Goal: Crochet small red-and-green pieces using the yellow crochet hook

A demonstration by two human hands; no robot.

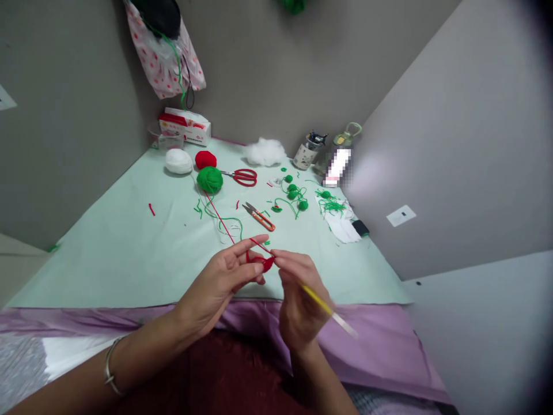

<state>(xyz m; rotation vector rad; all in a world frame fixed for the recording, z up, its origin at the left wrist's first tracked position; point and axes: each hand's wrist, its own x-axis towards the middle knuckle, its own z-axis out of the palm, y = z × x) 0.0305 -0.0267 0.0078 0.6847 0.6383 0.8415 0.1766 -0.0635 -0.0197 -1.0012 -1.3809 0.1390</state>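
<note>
So the left hand (pixel 224 276) is pinching a tiny red crochet piece (pixel 262 263) between thumb and fingertips, held up just off the near edge of the tabletop (pixel 129 248). The right hand (pixel 298 300) is closed around a yellow crochet hook (pixel 322 304), pencil-style, with the tip at the red piece and the pale tail end sticking out to the right.

A red yarn strand (pixel 220 222) runs taut over the left index finger and back across the tabletop toward the yarn balls at the far left.

Handling-wise I'd guess that little piece is super light, soft and squishy, so it'll fold or twist if you pinch too hard. Best spot to grip looks like right beside the working loop, flat between the fingertips. The hook is stiff and slick, so hold it mid-shaft.

Further back there's a green yarn ball (pixel 209 179), a red yarn ball (pixel 205 159), a white yarn ball (pixel 178 161), red scissors (pixel 242 176), orange snips (pixel 259 217) and some stuffing (pixel 265 151).
</note>
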